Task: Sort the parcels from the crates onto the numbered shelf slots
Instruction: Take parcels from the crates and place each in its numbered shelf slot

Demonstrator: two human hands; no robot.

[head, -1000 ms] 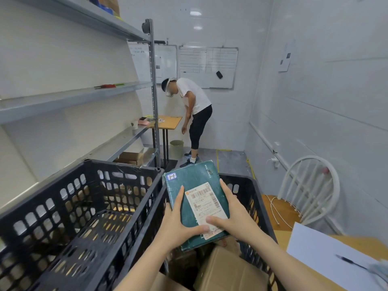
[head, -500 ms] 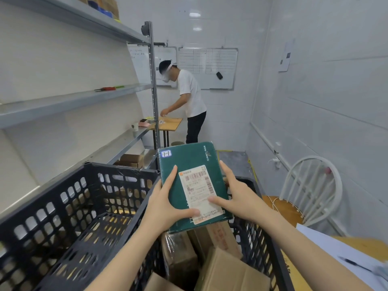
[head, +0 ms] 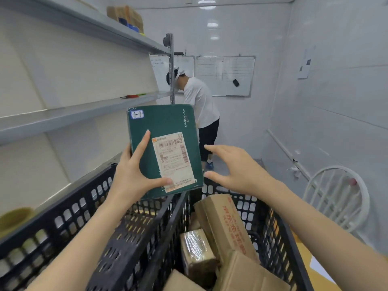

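- Top shelf (head: 100, 22): a carton (head: 126, 14) near its far end.
- Middle shelf (head: 63, 116): a red tool (head: 130, 96).
- Right crate (head: 273, 229): brown boxes (head: 224, 223), one wrapped parcel (head: 195, 248).

Left grip (head: 134, 177), right grip (head: 237, 173): bare, slender fingers (head: 142, 143), short plain nails; forearms (head: 84, 238) bare.

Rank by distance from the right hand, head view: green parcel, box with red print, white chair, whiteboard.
From the right hand:
1. green parcel, just left of its fingertips.
2. box with red print, below it in the right crate.
3. white chair, off to the right by the wall.
4. whiteboard, on the far wall.
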